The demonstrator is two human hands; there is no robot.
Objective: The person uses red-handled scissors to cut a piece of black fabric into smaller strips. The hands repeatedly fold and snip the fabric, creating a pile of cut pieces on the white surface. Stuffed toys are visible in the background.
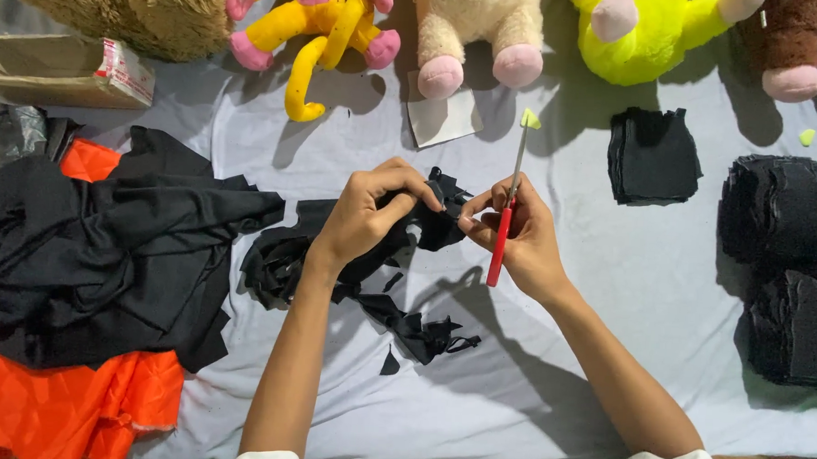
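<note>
Fingers of the left hand point(373, 210) are curling tightly around a small black fabric piece point(432, 217), pinching it up off the pale sheet point(605, 291) so its edge is presenting toward the other hand. The right hand point(517, 233) is closing around red-handled scissors point(503, 233), thumb and fingers clamped on the handle, with the blades pointing away toward the toys and a scrap of yellow-green material point(530, 119) sitting at the tip. The two hands are nearly touching over the middle of the sheet, the cloth apparently being held taut for trimming, though the exact contact between blade and cloth is hidden.

Below the hands, black offcuts point(405, 324) are trailing in loose strips, seemingly where trimmings are falling. To the left, a large heap of black cloth point(109, 255) is lying over orange fabric point(67, 408). To the right, neat stacks of black cut squares point(654, 157) and further piles point(787, 270) are sitting well apart from the work. Along the far edge, plush toys point(474, 33) are lining up in a row.
</note>
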